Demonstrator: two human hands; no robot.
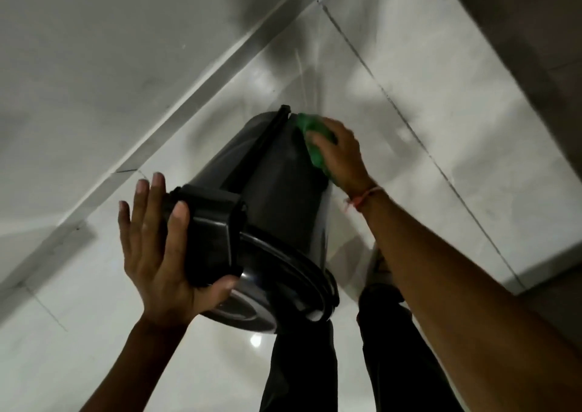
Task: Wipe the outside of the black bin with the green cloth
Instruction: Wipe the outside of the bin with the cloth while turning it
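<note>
The black bin (283, 197) stands on the pale tiled floor, tilted away from me, its lid end nearest the camera. My left hand (154, 248) grips the boxy black hinge block at the bin's rim, fingers spread over it and thumb underneath. My right hand (338, 153) presses the green cloth (315, 147) flat against the bin's upper right side, near the bottom end. The cloth is blurred and partly hidden under my fingers. A red thread is tied around my right wrist.
Glossy white floor tiles (441, 103) with dark grout lines surround the bin. A grey wall with a skirting strip (195, 96) runs diagonally at the left. My dark trouser legs (387, 348) and a foot stand right behind the bin. Another wall edge rises at the right.
</note>
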